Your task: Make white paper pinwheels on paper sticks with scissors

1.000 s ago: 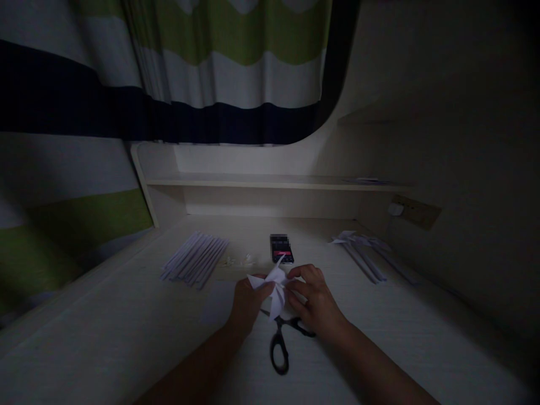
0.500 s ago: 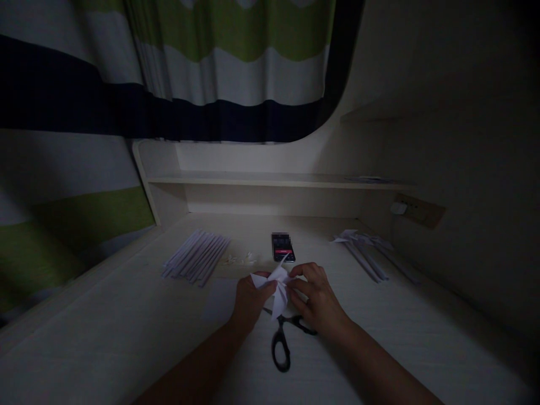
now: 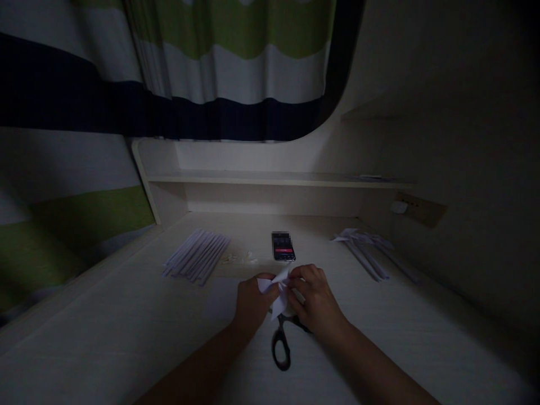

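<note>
A folded white paper piece with pointed flaps is pinched between both hands just above the desk. My left hand grips its left side. My right hand grips its right side, fingers curled over the top. Black-handled scissors lie on the desk directly under and in front of the hands, blades hidden beneath the paper.
A row of rolled white paper sticks lies at the left. A phone with a lit screen sits behind the hands. Small paper scraps lie beside it. Paper pinwheel-like pieces lie at the right. A shelf and striped curtain stand behind.
The two hands have drawn closer together and the paper's flaps are pressed tighter, its left point now tucked under my left fingers. Nothing else on the desk moved.
</note>
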Demonstrator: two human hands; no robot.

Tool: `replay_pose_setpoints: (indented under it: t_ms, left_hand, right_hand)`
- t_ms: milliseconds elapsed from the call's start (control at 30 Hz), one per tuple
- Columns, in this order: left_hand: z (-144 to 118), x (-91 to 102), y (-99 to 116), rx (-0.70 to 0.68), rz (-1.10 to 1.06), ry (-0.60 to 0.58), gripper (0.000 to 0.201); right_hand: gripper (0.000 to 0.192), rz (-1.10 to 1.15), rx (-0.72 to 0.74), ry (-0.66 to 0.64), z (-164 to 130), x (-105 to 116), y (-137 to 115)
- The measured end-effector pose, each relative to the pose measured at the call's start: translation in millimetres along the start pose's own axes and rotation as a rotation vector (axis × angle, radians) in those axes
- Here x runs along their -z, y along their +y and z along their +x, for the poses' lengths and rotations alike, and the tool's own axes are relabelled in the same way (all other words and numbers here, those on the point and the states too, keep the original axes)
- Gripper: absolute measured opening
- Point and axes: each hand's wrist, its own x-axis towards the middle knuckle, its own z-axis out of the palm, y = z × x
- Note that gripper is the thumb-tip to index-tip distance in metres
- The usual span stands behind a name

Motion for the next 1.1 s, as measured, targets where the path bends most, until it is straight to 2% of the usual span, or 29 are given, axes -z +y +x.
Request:
replay_pose_setpoints:
  t_ms: [233,533,633,1100]
  left_hand:
    - [1,-0.6,-3,-0.019,0.0,-0.016,0.021]
    - [0,-1.0,0,-0.016,0.009,0.013,0.017]
    - [-2,-0.8,3,-0.001,-0.005,0.019,0.017]
    - [-5,-2.4,6,0.017,0.002,0.002,0.02]
  right_hand:
    - [0.02,-0.144,0.018,-0.011,-1,-4,-3]
    - [0.017,-0.202,0.153,0.013,-2,-3,-3]
    - [0.019,-0.191,0.159,0.037,-2,-3,-5]
    - [0.017,0.065,-0.169,0.01,-4,-8,-11]
